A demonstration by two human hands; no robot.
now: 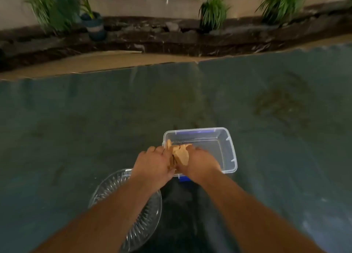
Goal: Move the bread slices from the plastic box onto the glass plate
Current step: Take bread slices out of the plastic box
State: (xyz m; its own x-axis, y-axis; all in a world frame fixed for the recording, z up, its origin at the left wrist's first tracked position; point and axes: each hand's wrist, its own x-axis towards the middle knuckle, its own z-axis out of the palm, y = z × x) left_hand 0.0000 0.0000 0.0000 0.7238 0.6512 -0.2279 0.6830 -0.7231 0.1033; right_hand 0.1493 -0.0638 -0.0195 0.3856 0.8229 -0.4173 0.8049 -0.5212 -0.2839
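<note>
Fingers (pixel 162 151) of both hands, left hand (pixel 152 165) and right hand (pixel 200 163), close around tan bread slices (pixel 180 153) at the near-left corner of the clear plastic box (pixel 228 148). Nearer, a ribbed round glass plate (pixel 144 218) lies bare. Beyond, the dull green surface (pixel 95 110) stretches open to its far edge.

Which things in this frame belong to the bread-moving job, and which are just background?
Job: bread slices, held between left hand and right hand; plastic box; glass plate.

Background: potted plants, blue pot, stone ledge.
</note>
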